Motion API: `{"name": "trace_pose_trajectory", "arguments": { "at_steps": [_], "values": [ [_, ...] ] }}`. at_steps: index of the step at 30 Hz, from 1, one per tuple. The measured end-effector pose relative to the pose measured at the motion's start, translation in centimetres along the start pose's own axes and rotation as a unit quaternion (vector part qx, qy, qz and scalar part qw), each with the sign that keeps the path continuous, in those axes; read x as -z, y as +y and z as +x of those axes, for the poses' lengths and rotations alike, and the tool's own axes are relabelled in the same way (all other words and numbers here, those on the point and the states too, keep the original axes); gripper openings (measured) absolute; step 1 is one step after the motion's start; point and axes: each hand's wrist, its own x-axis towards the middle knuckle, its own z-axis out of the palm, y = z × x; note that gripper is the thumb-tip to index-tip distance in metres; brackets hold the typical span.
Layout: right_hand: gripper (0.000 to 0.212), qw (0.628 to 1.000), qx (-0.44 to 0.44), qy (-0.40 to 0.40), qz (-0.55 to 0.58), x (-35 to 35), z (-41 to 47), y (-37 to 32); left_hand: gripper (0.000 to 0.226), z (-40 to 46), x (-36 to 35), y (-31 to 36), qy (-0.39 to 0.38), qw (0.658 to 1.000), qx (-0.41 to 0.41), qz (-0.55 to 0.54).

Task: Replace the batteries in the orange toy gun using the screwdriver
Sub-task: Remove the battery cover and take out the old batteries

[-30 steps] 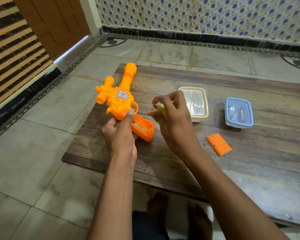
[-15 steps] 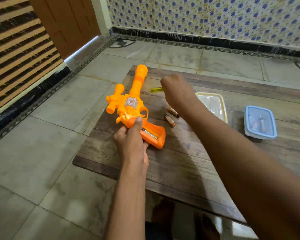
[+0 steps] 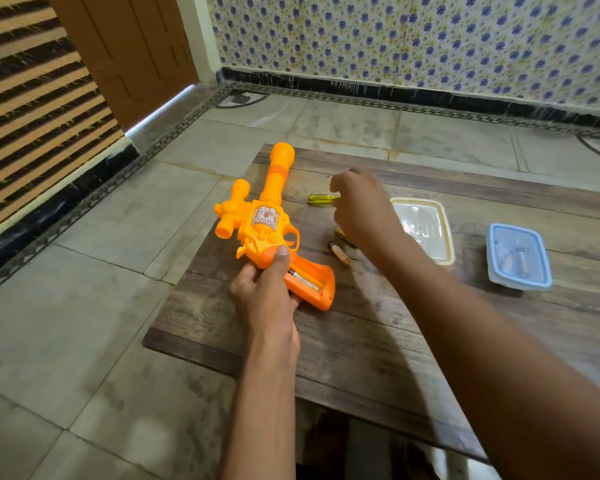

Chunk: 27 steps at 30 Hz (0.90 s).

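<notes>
The orange toy gun (image 3: 262,223) lies at the table's left edge, barrel pointing away. My left hand (image 3: 265,292) grips its handle, thumb on the body. The handle's battery compartment (image 3: 310,282) is open, with a battery inside. Right of the barrel lies the screwdriver (image 3: 321,198) with its yellow-green handle on the table. My right hand (image 3: 359,206) has curled fingers pinching its shaft end, and the shaft is hidden. Two loose batteries (image 3: 338,252) lie beside the gun, one partly under my right wrist.
A cream-lidded box (image 3: 426,233) and a blue-lidded box (image 3: 518,258) with small items inside stand on the right of the low wooden table (image 3: 361,341). Tiled floor surrounds the table, with a door and a patterned wall behind.
My right hand carried the screwdriver from above the gun's handle to the far side and set it on the table. My left hand stayed on the gun. The view has shifted.
</notes>
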Motion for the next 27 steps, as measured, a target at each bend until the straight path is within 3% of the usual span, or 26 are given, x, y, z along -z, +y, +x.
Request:
{"name": "trace_pose_trajectory", "arguments": {
  "at_steps": [3, 7, 11, 13, 17, 19, 23, 27],
  "values": [
    [0.016, 0.990, -0.039, 0.023, 0.130, 1.6, -4.3, -1.3, 0.012, -0.5, -0.2, 0.2, -0.012, 1.000, -0.021, -0.006],
    [0.022, 0.967, -0.081, -0.031, 0.241, 2.7, -10.1, -2.9, 0.021, -0.6, -0.5, 0.6, -0.043, 0.997, -0.045, -0.050],
    [0.024, 0.921, -0.121, -0.068, 0.363, 1.8, -11.8, -3.1, 0.014, -0.9, -0.8, 0.6, -0.065, 0.986, -0.151, 0.019],
    [0.028, 0.868, -0.155, -0.087, 0.463, 1.4, -11.9, -3.3, 0.013, -1.2, -1.1, 0.5, -0.052, 0.965, -0.233, 0.112],
    [0.032, 0.677, -0.242, -0.131, 0.683, 1.7, -12.0, -3.9, 0.042, -2.0, -1.5, 0.3, -0.026, 0.900, -0.327, 0.285],
    [0.032, 0.603, -0.266, -0.147, 0.737, 1.9, -11.9, -3.9, 0.050, -2.0, -1.7, 0.1, -0.024, 0.880, -0.351, 0.320],
    [0.038, 0.529, -0.289, -0.170, 0.780, 1.4, -11.9, -3.9, 0.048, -2.1, -1.6, 0.1, -0.019, 0.843, -0.385, 0.376],
    [0.039, 0.495, -0.310, -0.176, 0.792, 0.7, -12.1, -3.7, 0.046, -2.4, -1.5, 0.2, -0.005, 0.828, -0.388, 0.404]
  ]
}}
